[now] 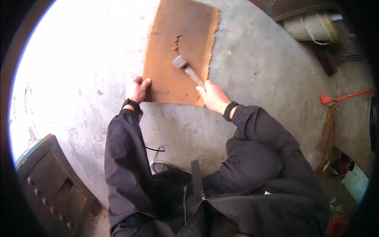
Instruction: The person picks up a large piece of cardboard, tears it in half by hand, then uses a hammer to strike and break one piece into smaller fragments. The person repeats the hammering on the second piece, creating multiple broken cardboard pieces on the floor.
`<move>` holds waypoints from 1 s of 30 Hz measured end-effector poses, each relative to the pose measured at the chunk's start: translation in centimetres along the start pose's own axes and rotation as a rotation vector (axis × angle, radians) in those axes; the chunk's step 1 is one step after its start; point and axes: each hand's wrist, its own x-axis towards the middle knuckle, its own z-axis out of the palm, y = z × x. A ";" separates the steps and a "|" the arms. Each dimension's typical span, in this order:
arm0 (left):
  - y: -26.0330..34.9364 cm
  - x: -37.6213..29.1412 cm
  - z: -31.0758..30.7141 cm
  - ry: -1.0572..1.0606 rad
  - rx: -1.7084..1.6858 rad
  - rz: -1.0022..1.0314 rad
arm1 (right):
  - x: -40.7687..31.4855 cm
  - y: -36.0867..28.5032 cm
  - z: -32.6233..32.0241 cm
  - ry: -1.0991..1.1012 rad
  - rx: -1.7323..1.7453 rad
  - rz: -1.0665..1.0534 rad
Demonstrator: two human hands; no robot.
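Note:
A brown board (177,86) with a ragged right edge lies in front of me on the concrete floor. A dark, jagged split or row of crumbs (176,44) runs along its middle. My left hand (138,89) grips the board's lower left edge, its thumb on top and the other fingers partly hidden. In my right hand (215,96), by the lower right edge, is the handle of a hammer (193,75). The metal hammer head (179,62) is over the board just below the split; whether it touches is unclear.
A dark wooden door or panel with round studs (49,189) stands at lower left. To the right lie a broom with a red handle (353,94) and a blurred pale bucket (311,28). A thin black cable (155,150) is near my foot.

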 end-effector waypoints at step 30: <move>2.9 3.2 -0.6 0.242 0.000 -0.253 | 1.1 -2.1 -2.7 0.357 0.399 -0.393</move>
